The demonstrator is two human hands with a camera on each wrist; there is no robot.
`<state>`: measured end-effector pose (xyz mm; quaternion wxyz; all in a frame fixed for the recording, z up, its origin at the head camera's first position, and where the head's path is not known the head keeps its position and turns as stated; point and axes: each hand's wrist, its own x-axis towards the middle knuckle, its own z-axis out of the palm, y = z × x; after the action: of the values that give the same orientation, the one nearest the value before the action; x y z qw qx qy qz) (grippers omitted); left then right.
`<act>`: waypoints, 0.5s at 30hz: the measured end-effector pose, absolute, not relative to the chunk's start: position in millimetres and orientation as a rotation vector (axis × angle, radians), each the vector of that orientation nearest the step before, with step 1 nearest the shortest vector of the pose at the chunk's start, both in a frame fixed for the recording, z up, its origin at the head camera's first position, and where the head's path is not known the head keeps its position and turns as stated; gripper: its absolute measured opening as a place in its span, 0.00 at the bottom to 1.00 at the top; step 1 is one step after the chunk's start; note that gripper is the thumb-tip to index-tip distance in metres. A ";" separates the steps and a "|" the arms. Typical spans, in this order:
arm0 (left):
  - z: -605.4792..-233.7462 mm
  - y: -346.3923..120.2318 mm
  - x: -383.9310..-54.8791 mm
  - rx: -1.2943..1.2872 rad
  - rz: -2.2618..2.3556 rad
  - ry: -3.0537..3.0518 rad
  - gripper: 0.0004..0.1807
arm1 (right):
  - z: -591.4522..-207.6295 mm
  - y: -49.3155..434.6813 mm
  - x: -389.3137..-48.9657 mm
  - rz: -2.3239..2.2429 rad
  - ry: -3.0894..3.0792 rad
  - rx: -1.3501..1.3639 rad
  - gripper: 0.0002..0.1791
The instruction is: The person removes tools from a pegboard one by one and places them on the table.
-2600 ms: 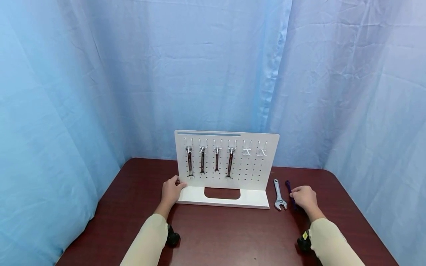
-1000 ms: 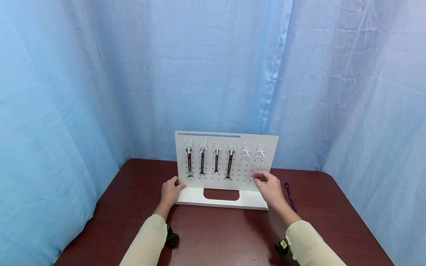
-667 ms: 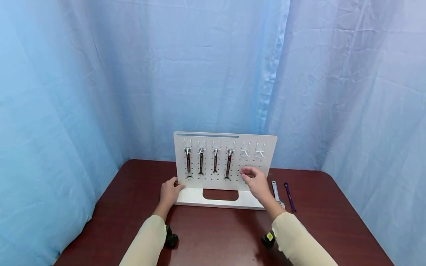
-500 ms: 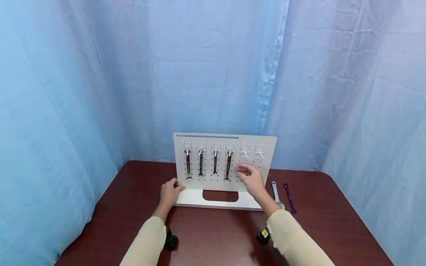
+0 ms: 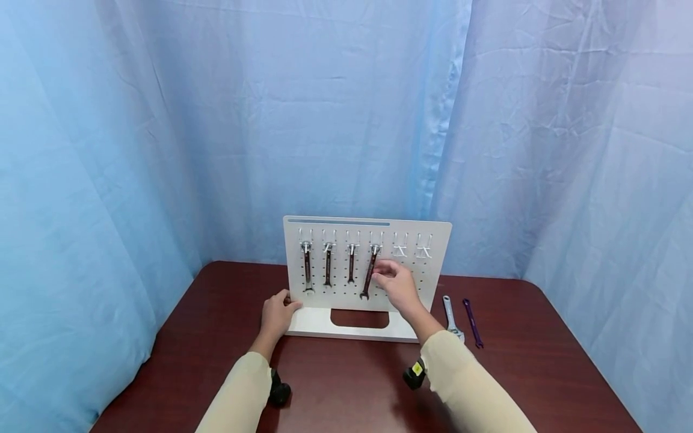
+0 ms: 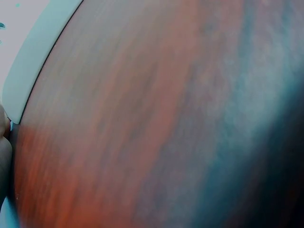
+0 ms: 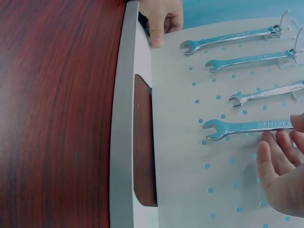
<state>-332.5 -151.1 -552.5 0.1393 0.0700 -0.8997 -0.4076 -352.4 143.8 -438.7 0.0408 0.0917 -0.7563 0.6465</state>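
My right hand (image 5: 399, 285) has come to the fourth combination wrench (image 5: 370, 276) from the left, which hangs from a hook by its ring end. In the right wrist view a fingertip overlaps this wrench (image 7: 251, 127) near the image edge and other fingers bend just below it; it looks pinched by the handle. Three more combination wrenches hang to its left, among them the leftmost one (image 5: 307, 269). My left hand (image 5: 276, 314) grips the lower left corner of the white pegboard stand (image 5: 417, 282), thumb on the front.
Two bare hooks stick out at the board's right, one of them the far right hook (image 5: 424, 248). On the dark red table (image 5: 346, 379) right of the stand lie an adjustable wrench (image 5: 449, 313) and a purple wrench (image 5: 473, 323). Blue curtains (image 5: 346, 108) surround the table.
My right hand has left the purple wrench on the table and moved left across the board to the fourth wrench, whose lower end has swung slightly left. The left hand stays put.
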 end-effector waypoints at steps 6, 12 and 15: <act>-552.1 -151.5 -333.1 0.213 -1.173 -2.601 0.08 | -434.9 139.2 -355.6 2.008 -2.349 0.262 0.15; -552.4 -150.7 -332.7 0.222 -1.183 -2.610 0.08 | -435.5 140.1 -356.0 2.035 -2.387 0.241 0.13; -552.5 -150.8 -333.1 0.218 -1.186 -2.605 0.08 | -436.6 141.2 -355.2 2.039 -2.391 0.236 0.13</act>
<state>-333.1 -150.8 -552.5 0.1350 0.0753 -0.8992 -0.4094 -355.2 141.2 -436.6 -0.0050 0.0749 -0.7588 0.6470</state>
